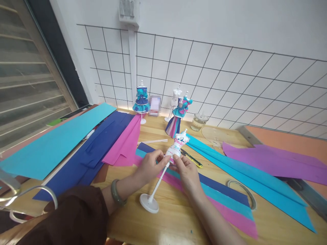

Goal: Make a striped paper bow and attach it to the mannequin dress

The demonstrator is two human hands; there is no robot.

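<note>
A small white mannequin [176,144] with pink and blue marks on its torso leans on its thin stand above the table. At its hip, the fingers of my left hand [153,163] press from the left, and my right hand [187,170] pinches the same lower edge from the right. The round white base [149,203] tilts toward me. Behind my hands lies a layered strip of navy, turquoise and pink paper [224,200], partly hidden by my right forearm. A black and yellow utility knife [192,159] rests just beyond the mannequin.
Turquoise [63,139], navy [89,153] and pink sheets [125,146] spread at left. Blue [255,180] and purple paper [276,160] lie right, near a tape roll [251,197]. Dressed mannequins [141,98] and a glass jar [199,121] stand behind. Scissors [33,197] sit front left.
</note>
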